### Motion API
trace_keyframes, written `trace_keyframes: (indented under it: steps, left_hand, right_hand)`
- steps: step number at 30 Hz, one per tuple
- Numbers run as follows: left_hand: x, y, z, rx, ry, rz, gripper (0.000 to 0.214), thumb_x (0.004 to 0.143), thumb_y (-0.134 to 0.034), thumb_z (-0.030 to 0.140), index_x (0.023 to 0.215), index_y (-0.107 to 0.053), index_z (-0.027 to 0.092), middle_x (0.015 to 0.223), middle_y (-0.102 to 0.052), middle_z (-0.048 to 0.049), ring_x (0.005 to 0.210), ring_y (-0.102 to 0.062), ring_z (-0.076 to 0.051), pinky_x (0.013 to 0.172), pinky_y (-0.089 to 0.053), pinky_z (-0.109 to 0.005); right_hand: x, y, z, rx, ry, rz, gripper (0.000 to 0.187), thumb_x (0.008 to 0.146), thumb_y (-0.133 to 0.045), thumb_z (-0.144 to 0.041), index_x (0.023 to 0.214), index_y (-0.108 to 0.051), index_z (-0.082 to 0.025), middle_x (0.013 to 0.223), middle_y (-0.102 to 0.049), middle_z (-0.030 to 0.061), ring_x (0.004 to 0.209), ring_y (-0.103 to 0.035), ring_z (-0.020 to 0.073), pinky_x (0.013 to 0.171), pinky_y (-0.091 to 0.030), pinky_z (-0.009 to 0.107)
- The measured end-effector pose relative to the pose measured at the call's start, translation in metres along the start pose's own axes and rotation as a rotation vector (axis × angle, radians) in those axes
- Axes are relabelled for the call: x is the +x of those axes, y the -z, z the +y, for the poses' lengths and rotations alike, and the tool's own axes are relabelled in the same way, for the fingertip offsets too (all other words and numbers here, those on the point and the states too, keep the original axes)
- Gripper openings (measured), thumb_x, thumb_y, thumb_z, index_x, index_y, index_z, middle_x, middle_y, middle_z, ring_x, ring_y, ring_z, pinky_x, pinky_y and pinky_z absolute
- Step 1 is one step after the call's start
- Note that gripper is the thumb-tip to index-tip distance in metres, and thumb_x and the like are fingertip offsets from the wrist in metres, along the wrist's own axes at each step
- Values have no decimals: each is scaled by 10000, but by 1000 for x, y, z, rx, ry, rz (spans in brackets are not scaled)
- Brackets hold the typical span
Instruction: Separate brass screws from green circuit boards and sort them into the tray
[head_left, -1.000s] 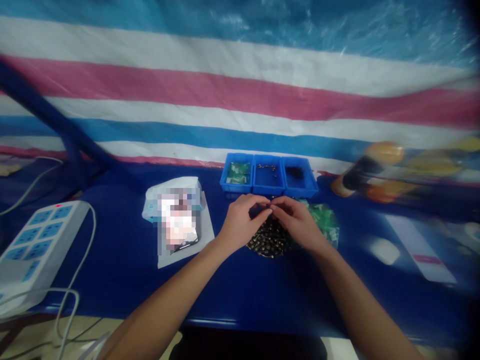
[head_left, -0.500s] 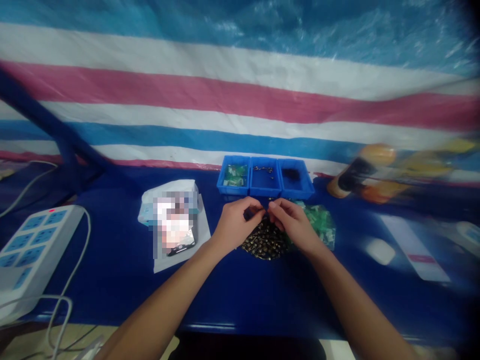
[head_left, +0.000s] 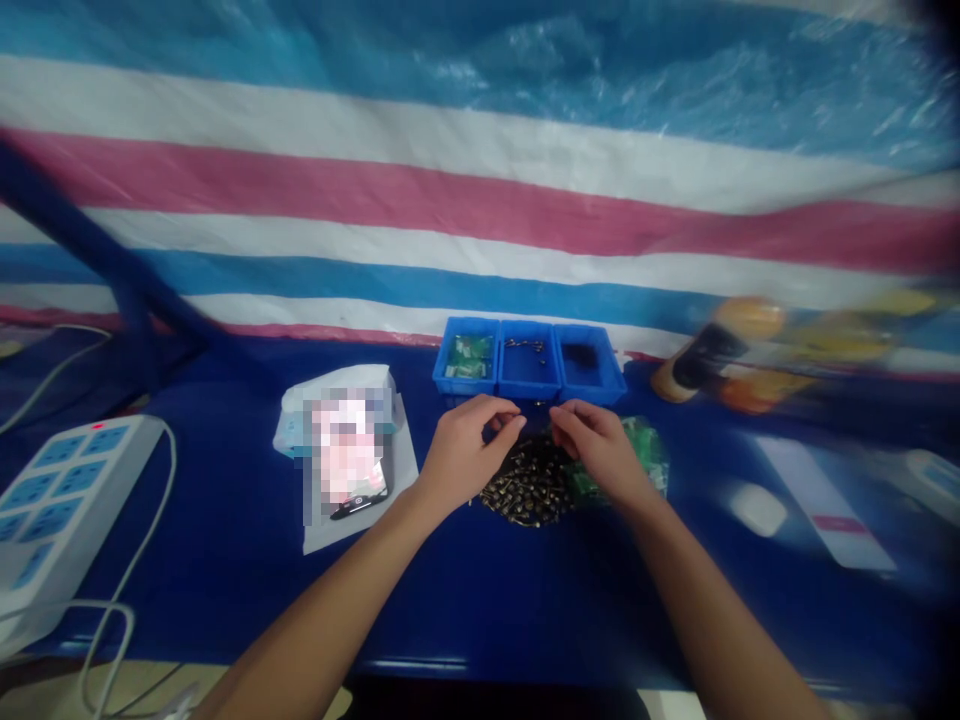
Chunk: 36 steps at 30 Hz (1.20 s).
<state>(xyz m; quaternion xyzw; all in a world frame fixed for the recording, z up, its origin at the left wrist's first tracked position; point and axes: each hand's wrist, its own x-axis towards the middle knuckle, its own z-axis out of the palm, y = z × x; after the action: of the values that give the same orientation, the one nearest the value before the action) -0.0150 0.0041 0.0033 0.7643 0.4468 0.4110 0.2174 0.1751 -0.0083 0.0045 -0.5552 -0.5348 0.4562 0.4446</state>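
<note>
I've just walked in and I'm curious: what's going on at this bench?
A person is working bare-handed, the left hand and right hand curled near each other just above a heap of small dark metal parts on a blue tabletop. It's too small to tell whether either hand holds a piece. Just beyond stands a row of three blue plastic bins, holding green pieces, small metal bits and dark bits. A bag of green pieces lies beside the right hand.

3-compartment tray [head_left: 529, 392] behind heap of small metal parts [head_left: 525, 485]; circuit boards [head_left: 645, 455] right, phone [head_left: 358, 503] left.
</note>
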Motion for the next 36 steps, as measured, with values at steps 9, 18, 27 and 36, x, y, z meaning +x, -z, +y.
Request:
trace_keyframes:
  steps: [9,18,27,36]
  left_hand:
    - [3,8,-19,213,89,-88,223,915,-480,149,1006,-666,232,1015,-693,-23,921,-645,-191,831,-496,-348]
    - [-6,1,-23,518,51,-286,229,907,-529,299,1081,-655,220,1038,-644,-79,951,-602,-279,845,-492,-436]
    - [-11,-5,-15,529,18,-309,207,883,-589,329,1046,-672,231,1043,-621,-75,960,-578,-261,890,-469,-426]
    - [-10,-10,-15,557,30,-321,151,904,-549,245,958,-686,216,996,-628,-70,926,-586,-247,840,-478,-398]
  right_hand:
    - [8,13,5,114,23,259,320,840,-625,-521,836,-543,-212,616,-510,-50,456,-373,85,427,-266,232]
    - [0,-2,10,-634,403,8,166,910,-560,-257,988,-699,-212,944,-719,45,826,-640,197,750,-468,316]
    - [-4,-16,21,-976,491,-65,247,931,-541,-239,1108,-713,-247,1088,-714,70,1008,-562,268,842,-399,411]
    - [-5,-18,21,-992,479,-124,209,938,-549,-246,1055,-721,-259,1071,-713,58,965,-577,251,846,-345,422]
